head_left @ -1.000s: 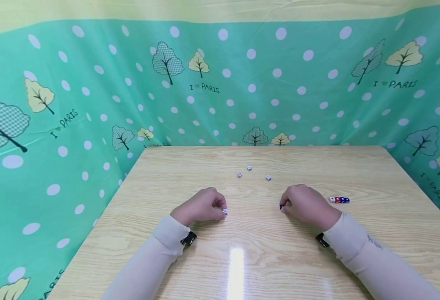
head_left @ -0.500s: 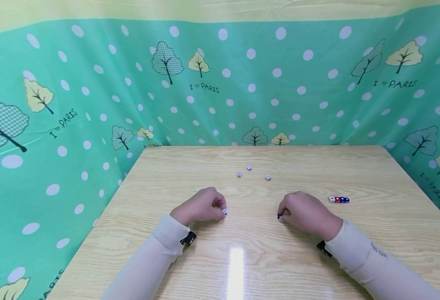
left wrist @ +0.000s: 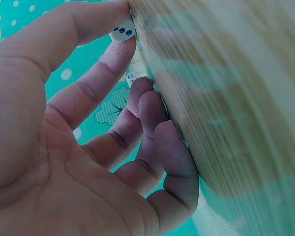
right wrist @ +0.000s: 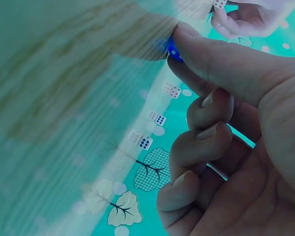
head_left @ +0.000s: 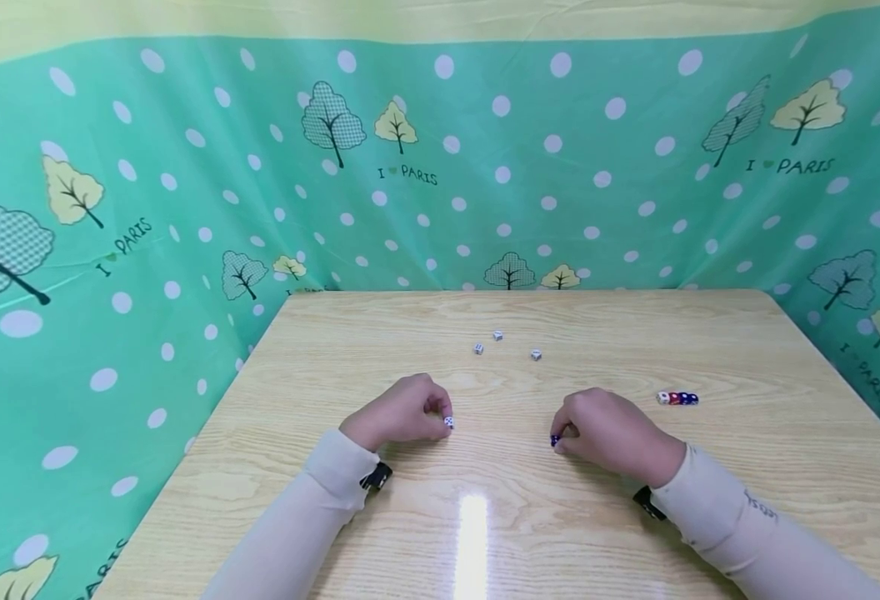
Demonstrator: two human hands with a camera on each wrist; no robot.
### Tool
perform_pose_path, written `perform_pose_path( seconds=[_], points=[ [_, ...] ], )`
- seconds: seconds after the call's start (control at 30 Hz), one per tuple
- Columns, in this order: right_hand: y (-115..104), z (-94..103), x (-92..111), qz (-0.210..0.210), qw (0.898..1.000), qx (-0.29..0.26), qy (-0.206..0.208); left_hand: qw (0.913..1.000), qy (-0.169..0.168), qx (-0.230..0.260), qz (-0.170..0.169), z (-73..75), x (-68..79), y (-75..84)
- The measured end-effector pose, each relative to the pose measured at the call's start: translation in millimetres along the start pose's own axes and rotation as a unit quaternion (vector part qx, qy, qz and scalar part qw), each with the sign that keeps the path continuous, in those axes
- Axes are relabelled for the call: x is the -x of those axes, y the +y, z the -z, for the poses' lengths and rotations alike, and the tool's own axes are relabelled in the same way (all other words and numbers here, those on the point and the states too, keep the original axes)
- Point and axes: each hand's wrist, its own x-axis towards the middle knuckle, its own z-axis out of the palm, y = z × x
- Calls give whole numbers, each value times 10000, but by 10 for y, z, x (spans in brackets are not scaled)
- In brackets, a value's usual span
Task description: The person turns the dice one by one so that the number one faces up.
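Observation:
Between thumb and index finger, my left hand (head_left: 406,410) pinches a white die (head_left: 449,422) on the tabletop; the left wrist view shows dark blue pips on this white die (left wrist: 123,31). Across from it, my right hand (head_left: 614,433) pinches a blue die (head_left: 556,440) with white pips, low at the table surface. In the right wrist view the blue die (right wrist: 174,51) sits between thumb and index fingertip, the other fingers curled beneath. Partly covered by fingers, both dice show only some faces.
Three loose white dice lie farther back: a left one (head_left: 478,349), a rear one (head_left: 497,336) and a right one (head_left: 536,355). Right of my right hand is a touching row of several white, red and blue dice (head_left: 677,399). A patterned green curtain (head_left: 440,167) borders the wooden table (head_left: 380,333).
My right hand has moved toward me and slightly left with the blue die. The left hand and its white die have stayed in place, as have the other dice.

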Motion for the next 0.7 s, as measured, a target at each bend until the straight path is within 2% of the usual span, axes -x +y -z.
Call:
perform_pose_path(
  seconds=[0.47,0.7],
  points=[
    [3,67,0,-7,9997,-176,-171,10000,-26,29,46,-1,-2,-5],
    [-16,45,-1,335,9994,-25,-74,9999,-11,97,-24,-5,2,-5]
  ],
)
